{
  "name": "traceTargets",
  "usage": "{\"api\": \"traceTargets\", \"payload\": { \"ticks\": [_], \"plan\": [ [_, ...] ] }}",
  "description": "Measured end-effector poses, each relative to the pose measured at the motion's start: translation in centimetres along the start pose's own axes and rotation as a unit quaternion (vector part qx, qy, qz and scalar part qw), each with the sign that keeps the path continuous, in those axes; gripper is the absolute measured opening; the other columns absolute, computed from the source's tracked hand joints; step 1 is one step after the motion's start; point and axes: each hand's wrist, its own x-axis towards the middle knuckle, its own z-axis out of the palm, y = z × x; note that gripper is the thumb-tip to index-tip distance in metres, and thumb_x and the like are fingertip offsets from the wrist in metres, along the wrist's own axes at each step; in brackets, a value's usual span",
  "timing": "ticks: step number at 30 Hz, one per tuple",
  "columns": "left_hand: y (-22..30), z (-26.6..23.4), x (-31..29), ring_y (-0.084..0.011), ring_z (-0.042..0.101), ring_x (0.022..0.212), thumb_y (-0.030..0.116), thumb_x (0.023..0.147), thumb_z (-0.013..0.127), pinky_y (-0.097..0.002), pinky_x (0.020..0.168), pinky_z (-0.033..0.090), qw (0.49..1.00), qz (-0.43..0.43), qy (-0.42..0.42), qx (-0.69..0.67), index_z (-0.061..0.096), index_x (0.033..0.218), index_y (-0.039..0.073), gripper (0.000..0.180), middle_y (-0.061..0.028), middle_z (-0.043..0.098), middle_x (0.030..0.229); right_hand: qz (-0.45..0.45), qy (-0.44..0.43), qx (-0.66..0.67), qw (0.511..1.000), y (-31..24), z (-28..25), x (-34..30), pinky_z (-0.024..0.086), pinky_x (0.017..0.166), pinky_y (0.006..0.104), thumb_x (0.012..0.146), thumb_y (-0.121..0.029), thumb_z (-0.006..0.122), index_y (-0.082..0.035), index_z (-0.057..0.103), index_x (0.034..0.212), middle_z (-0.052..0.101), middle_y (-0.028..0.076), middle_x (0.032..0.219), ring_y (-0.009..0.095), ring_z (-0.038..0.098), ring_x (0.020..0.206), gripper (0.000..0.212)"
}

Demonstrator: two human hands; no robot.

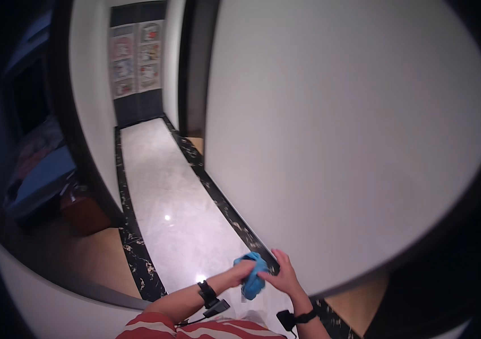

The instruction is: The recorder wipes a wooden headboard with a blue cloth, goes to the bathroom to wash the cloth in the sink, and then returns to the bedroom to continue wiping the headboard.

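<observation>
striped sleeve [155,327] lowest; left hand [244,272] and right hand [283,277], fingers of both wrapped around a blue cloth [253,278] over pale marble floor [167,186]

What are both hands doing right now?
Left hand: closed on the blue cloth.
Right hand: fingers on the blue cloth too, gripping its other side.
</observation>
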Motion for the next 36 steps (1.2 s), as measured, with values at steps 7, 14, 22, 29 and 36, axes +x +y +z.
{"api": "traceTargets", "payload": {
  "ticks": [7,14,22,29,36],
  "plan": [
    [9.5,-5.1,2.9,-0.0160,0.057,0.082,0.020,0.083,0.042,-0.0294,0.074,0.047,0.985,0.125,0.061,-0.099,0.055,0.094,0.003,0.023,-0.0070,0.058,0.093,0.137,-0.202,0.326,0.913,4.3,7.4,13.6,0.044,0.073,0.0253,0.071,-0.012,0.065,-0.001,0.056,0.099,0.060,0.006,0.086,0.013,0.056,0.079,0.032],
    [15.6,-10.8,-2.3,-0.0141,0.052,0.094,0.022,0.084,0.047,-0.0298,0.080,0.044,0.899,0.320,0.188,-0.232,0.039,0.117,0.007,0.037,-0.0083,0.050,0.111,0.071,-0.236,0.455,0.856,1.7,16.8,25.8,0.043,0.076,0.0261,0.065,-0.007,0.071,0.001,0.047,0.109,0.057,0.009,0.094,0.014,0.054,0.084,0.050],
    [13.6,-19.0,-14.0,-0.0240,0.027,0.121,0.040,0.076,0.059,-0.0440,0.091,0.032,0.849,0.235,0.472,-0.019,0.015,0.134,0.025,0.074,-0.0099,0.019,0.136,0.181,-0.373,0.531,0.739,-9.3,27.1,30.1,0.043,0.056,0.0196,0.076,-0.011,0.060,-0.005,0.048,0.104,0.054,0.002,0.082,0.007,0.052,0.068,0.031],
    [15.2,-28.6,-21.7,-0.0126,0.050,0.094,0.011,0.079,0.057,-0.0281,0.082,0.042,0.691,0.453,0.551,-0.121,0.041,0.113,0.005,0.038,-0.0047,0.052,0.102,0.146,-0.619,0.575,0.514,-22.2,36.5,30.8,0.035,0.054,0.0189,0.084,-0.022,0.052,-0.014,0.025,0.132,0.043,-0.006,0.076,0.003,0.040,0.064,0.055],
    [17.0,-36.4,-28.7,-0.0153,0.046,0.102,0.000,0.077,0.053,-0.0306,0.088,0.039,0.602,0.503,0.607,-0.124,0.036,0.121,0.004,0.047,-0.0063,0.047,0.112,0.036,-0.686,0.458,0.564,-29.7,45.3,35.2,0.049,0.070,0.0308,0.081,-0.014,0.056,-0.009,0.028,0.130,0.050,0.002,0.102,0.011,0.051,0.081,0.056]
  ]
}}
